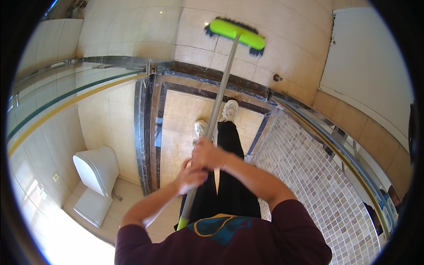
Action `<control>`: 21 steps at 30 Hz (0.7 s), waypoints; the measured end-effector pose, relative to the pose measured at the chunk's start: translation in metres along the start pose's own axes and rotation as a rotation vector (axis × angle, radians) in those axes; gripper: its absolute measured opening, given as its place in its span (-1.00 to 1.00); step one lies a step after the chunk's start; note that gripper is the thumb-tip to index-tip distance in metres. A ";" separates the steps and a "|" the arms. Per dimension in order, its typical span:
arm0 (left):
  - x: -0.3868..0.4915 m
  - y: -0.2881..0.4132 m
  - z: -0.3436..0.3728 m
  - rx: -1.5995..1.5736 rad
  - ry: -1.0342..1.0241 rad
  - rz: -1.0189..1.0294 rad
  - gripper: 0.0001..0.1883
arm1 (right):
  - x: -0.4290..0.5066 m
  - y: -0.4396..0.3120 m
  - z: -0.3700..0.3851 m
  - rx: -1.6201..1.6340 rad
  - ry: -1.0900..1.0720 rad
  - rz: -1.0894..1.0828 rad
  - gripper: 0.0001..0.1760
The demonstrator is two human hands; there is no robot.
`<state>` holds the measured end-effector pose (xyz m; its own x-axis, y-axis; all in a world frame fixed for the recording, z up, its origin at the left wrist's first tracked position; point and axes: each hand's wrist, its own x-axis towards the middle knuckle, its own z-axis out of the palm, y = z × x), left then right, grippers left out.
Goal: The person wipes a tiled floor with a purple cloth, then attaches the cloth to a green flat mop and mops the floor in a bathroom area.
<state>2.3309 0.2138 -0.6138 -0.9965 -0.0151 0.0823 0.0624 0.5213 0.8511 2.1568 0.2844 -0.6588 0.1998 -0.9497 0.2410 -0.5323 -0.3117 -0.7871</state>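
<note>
Both of my hands grip the metal pole of a long-handled scrub brush. My right hand is wrapped around it higher up, towards the brush. Just below, my left hand is closed around the same pole, slightly blurred. At the pole's far end, the lime-green brush head with dark bristles lies against beige tiles beyond a dark stone sill. The pole's lower end has a green grip, partly hidden by my shirt. Whether the bristles press on the tiles I cannot tell.
My white shoes stand on a ribbed floor panel with a dark stone border. Left are a glass panel edge and a white toilet. Mosaic tiles and a metal rail run along the right. A small pipe stub sticks out.
</note>
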 end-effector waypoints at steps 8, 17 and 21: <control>-0.085 0.061 -0.017 -0.035 0.010 -0.111 -0.84 | 0.017 -0.074 0.046 0.215 0.068 -0.039 -0.90; -0.063 0.000 -0.013 0.033 -0.013 -0.226 -0.76 | 0.044 -0.011 0.049 0.078 -0.147 -0.128 -0.80; -0.011 -0.089 0.009 0.072 0.158 -0.061 -0.79 | 0.048 0.083 0.020 -0.065 -0.215 -0.037 -0.84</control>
<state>2.3358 0.1754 -0.6954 -0.9767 -0.1801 0.1169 -0.0081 0.5750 0.8181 2.1383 0.2139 -0.7243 0.3874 -0.9117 0.1371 -0.5721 -0.3543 -0.7397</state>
